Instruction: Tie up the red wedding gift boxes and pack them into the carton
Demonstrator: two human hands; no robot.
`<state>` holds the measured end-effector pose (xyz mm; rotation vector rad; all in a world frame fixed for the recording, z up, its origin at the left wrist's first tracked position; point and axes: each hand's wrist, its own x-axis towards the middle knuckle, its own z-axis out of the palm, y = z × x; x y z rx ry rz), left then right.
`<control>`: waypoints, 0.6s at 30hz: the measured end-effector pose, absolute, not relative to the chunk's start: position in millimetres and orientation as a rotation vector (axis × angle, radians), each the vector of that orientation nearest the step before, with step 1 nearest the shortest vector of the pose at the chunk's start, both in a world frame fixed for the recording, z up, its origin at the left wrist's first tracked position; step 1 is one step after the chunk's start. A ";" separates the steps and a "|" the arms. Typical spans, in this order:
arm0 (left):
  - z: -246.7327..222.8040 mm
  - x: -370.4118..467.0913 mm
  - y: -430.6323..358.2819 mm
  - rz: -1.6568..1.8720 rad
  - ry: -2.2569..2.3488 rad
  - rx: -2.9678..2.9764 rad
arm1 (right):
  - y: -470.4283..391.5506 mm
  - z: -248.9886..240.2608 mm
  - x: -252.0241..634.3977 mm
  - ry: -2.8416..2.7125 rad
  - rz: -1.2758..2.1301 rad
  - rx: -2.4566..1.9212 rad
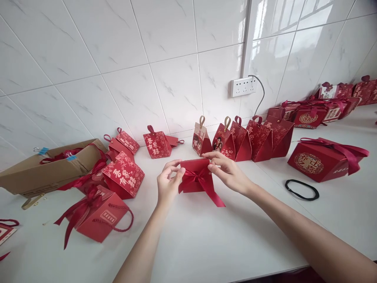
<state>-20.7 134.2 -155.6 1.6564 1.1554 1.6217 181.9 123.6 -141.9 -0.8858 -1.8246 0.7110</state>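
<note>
A small red gift box (188, 184) stands on the white table in front of me, with a satin ribbon bow (199, 179) across its front and one ribbon tail hanging down to the right. My left hand (169, 181) pinches the box's upper left corner between thumb and fingers. At the upper right corner, my right hand (229, 173) holds the box's edge, thumb in front and fingers over the top. The back of the box is hidden from me.
Several red gift boxes (259, 137) stand in a row behind my right hand. A ribboned box (306, 157) and a black elastic loop (302, 190) lie to the right. Left are a cardboard box (17, 177) and a rope-handled gift box (98, 232). A power strip (243, 87) hangs on the wall.
</note>
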 end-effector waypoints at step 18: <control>-152.4 -4.0 133.2 1.605 1.086 1.661 | 132.3 -151.6 184.6 -1.670 0.736 -0.976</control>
